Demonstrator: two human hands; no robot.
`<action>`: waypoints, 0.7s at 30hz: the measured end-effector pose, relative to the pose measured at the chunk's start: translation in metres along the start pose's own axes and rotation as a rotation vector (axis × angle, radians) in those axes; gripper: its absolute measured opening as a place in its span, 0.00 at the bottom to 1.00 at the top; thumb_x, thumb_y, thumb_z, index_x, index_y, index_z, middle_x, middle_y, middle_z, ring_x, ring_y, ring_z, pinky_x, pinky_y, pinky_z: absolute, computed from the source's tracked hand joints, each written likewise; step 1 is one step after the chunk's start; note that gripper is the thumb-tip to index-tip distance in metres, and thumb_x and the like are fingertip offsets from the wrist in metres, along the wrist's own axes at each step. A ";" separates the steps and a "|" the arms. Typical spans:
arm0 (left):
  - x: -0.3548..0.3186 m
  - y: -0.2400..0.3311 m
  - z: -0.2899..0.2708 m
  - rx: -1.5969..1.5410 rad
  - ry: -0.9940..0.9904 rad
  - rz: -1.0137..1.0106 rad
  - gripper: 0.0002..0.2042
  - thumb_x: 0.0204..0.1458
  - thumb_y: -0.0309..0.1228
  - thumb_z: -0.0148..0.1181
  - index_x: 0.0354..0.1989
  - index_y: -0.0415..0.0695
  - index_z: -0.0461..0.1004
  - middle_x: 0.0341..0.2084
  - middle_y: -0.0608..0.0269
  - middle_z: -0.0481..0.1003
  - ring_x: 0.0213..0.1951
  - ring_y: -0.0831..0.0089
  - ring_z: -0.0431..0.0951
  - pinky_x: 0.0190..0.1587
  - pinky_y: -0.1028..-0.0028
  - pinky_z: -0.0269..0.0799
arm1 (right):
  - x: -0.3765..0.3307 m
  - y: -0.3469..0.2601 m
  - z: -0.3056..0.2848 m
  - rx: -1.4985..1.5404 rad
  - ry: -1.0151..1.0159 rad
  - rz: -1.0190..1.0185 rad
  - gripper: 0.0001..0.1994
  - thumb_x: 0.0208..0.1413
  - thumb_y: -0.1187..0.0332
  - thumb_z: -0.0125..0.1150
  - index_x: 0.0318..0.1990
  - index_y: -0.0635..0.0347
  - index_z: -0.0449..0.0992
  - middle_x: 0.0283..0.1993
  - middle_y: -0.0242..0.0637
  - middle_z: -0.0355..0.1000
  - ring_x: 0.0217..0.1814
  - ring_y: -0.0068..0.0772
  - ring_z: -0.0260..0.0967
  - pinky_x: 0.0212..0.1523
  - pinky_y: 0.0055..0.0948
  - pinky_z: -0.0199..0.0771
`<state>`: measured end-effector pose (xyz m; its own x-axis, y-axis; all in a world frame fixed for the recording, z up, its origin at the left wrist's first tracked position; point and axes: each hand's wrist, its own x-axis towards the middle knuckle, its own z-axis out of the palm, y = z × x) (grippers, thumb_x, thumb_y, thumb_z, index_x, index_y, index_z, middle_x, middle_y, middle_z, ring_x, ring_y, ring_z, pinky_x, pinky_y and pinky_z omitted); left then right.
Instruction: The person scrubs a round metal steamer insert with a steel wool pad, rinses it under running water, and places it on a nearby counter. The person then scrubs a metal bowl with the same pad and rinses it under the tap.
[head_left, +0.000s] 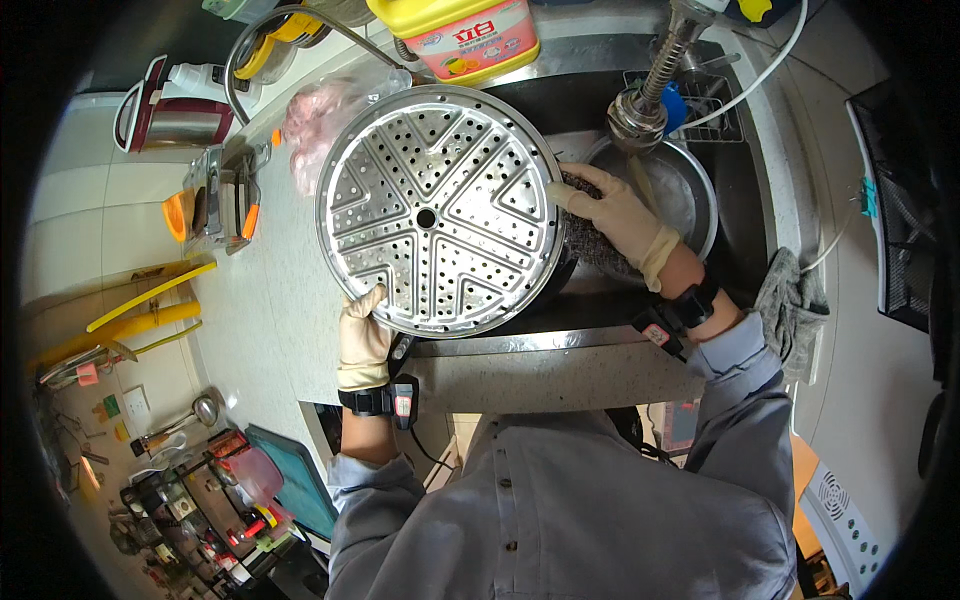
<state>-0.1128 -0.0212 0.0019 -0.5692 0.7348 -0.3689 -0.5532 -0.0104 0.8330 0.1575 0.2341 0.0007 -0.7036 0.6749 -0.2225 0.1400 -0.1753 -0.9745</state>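
Observation:
A round metal steamer tray (445, 235), pierced with many small holes and one larger centre hole, is held up over the counter and the left part of the sink. My left hand (363, 340), in a pale rubber glove, grips its lower left rim, thumb on the top face. At the right rim is my right hand (618, 212), also gloved, closed on a dark brown, rough-textured scrubbing cloth (590, 238). Its thumb reaches the tray's edge, and part of the cloth lies under the palm. Whether the cloth presses on the tray's underside is hidden.
Behind my right hand, a metal basin (712, 210) stands in the dark sink (755, 200), below the faucet (640, 115). A yellow-and-pink jug (480, 45) stands behind the tray, beside a pinkish plastic bag (310, 125). A grey rag (788, 305) hangs at the sink's right edge.

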 end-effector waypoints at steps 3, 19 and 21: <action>-0.003 0.001 0.002 -0.028 0.004 -0.004 0.24 0.47 0.20 0.61 0.56 0.36 0.66 0.47 0.54 0.75 0.46 0.62 0.78 0.50 0.66 0.77 | 0.002 0.001 0.002 0.036 0.006 0.018 0.23 0.57 0.63 0.61 0.58 0.65 0.69 0.50 0.38 0.73 0.51 0.22 0.67 0.56 0.21 0.64; -0.026 0.003 0.006 -0.111 -0.191 -0.280 0.25 0.49 0.18 0.54 0.58 0.29 0.61 0.49 0.39 0.71 0.46 0.49 0.78 0.52 0.55 0.77 | 0.005 -0.006 0.007 0.153 0.136 0.031 0.20 0.55 0.61 0.63 0.52 0.62 0.74 0.49 0.34 0.72 0.51 0.22 0.67 0.55 0.21 0.63; -0.027 0.003 0.012 -0.121 -0.197 -0.298 0.24 0.50 0.18 0.54 0.58 0.29 0.60 0.49 0.38 0.71 0.46 0.49 0.78 0.51 0.56 0.77 | 0.005 -0.003 0.008 0.142 0.205 -0.071 0.22 0.54 0.58 0.63 0.52 0.61 0.74 0.51 0.38 0.72 0.52 0.26 0.67 0.56 0.23 0.63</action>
<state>-0.0922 -0.0334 0.0196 -0.2516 0.8337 -0.4915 -0.7511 0.1520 0.6424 0.1479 0.2320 0.0027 -0.5502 0.8178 -0.1688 -0.0145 -0.2115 -0.9773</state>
